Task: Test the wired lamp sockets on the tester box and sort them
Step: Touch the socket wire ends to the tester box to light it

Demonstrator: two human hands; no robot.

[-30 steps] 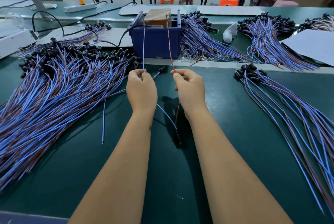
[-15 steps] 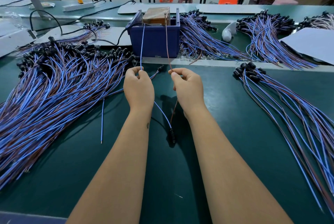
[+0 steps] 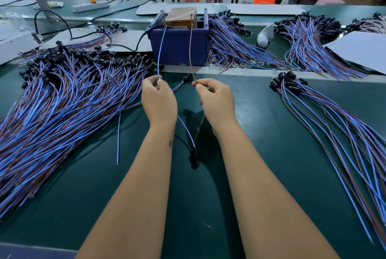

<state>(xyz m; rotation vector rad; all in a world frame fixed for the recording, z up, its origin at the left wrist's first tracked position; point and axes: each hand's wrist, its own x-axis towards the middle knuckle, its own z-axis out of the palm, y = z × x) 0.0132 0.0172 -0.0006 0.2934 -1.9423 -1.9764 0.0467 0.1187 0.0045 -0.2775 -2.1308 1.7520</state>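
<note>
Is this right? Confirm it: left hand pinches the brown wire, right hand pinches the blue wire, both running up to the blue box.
Swapped. The head view shows the left hand pinching the blue wire and the right hand pinching the brown wire; both run up to the blue box.

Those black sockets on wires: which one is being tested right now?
The lone socket lying between the forearms. Its blue wire is pinched by the left hand, its brown wire by the right hand, both running up to the blue box.

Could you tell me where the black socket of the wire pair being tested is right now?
In the head view, the black socket hangs low between the two forearms, just above the green table, below the left hand and right hand.
</note>
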